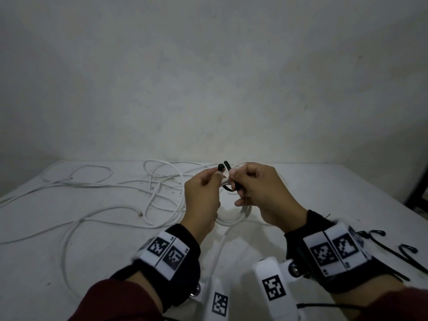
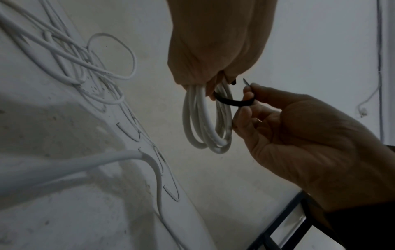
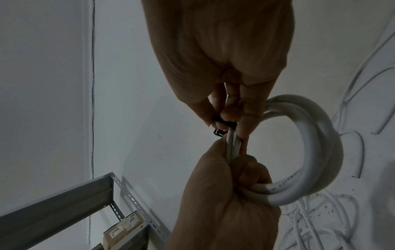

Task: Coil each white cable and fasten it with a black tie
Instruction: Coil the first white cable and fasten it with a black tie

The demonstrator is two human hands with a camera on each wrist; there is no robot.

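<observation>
Coiled cable in both hands

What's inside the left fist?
The left hand grips the coiled cable; the black tie, pinched by the right hand, loops the strands. The strands inside the fist are covered.

white table, pale wall behind; grey metal shelf frame beside table.

The left hand and right hand cover most of the coiled white cable in the head view. The black tie vanishes behind fingers; its clasp is perhaps unfastened. Loose white cables run off the table's left edge.
</observation>
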